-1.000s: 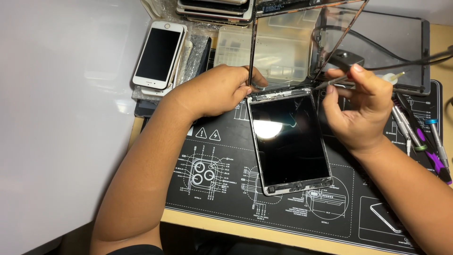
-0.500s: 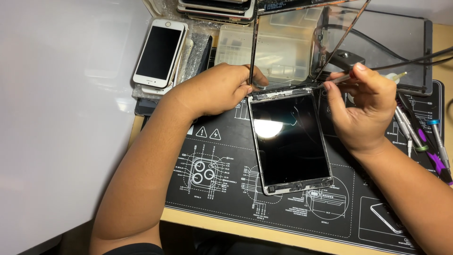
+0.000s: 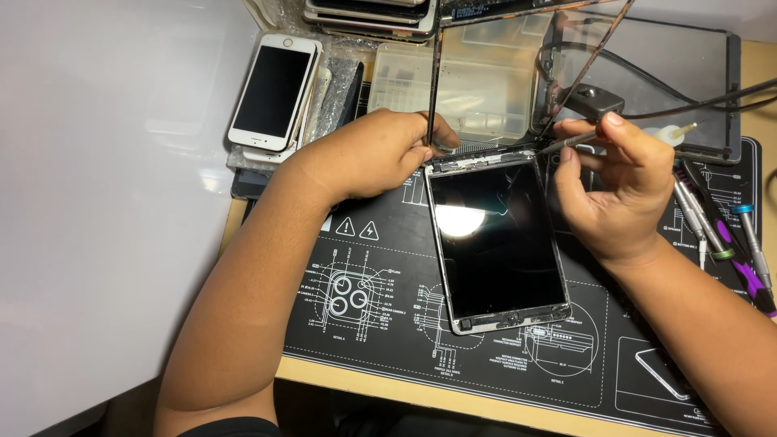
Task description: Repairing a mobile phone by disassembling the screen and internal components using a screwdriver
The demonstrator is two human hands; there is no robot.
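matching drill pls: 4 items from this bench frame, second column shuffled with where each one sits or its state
1. white phone
2. tablet body
3. glass panel
4. left hand

A. flat on the black mat, dark screen up
B. tilted up off the tablet's far edge
C. on a stack at the mat's far left corner
D. gripping the raised panel's left edge

Pairs: 1-C, 2-A, 3-B, 4-D

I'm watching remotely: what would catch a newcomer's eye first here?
The opened tablet in the middle of the black work mat, its dark screen throwing back a lamp glare. Behind it the lifted glass panel stands tilted up, steadied by the left hand, while the right hand holds a thin tool at the tablet's top edge. A white phone lies at the upper left.
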